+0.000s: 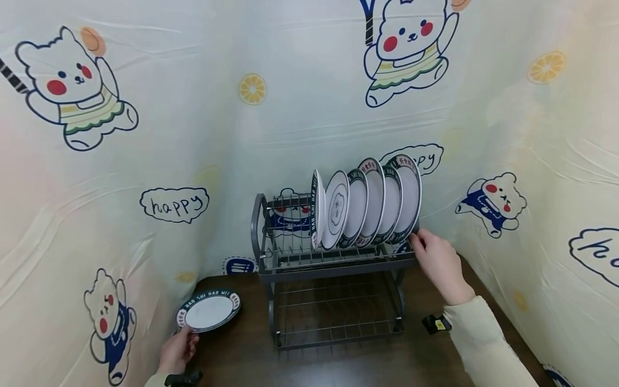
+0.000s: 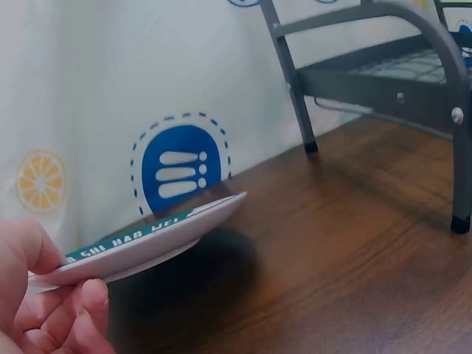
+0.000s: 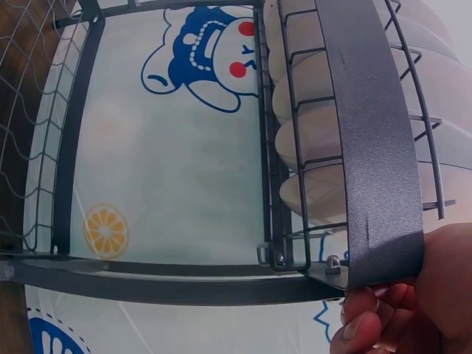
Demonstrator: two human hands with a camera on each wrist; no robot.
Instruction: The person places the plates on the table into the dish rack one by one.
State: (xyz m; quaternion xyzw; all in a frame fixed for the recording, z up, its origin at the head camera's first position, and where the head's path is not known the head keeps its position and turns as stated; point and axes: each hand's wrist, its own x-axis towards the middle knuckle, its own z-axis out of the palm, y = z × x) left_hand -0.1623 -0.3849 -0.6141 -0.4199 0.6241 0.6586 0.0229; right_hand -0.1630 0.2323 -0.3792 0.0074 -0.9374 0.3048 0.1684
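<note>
My left hand pinches the near left rim of a white oval plate with a dark green lettered border. In the left wrist view the plate is tilted, its far side raised above the table with a dark shadow beneath. My right hand grips the right front corner of a grey two-tier dish rack. The right wrist view shows its fingers curled at the end of the rack's flat bar. Several plates stand on edge in the upper tier, towards the right.
The rack's lower tier has bare wires, and so does the left part of the upper tier. Brown wooden tabletop lies under everything. A printed cloth with cartoon bears hangs behind and at both sides.
</note>
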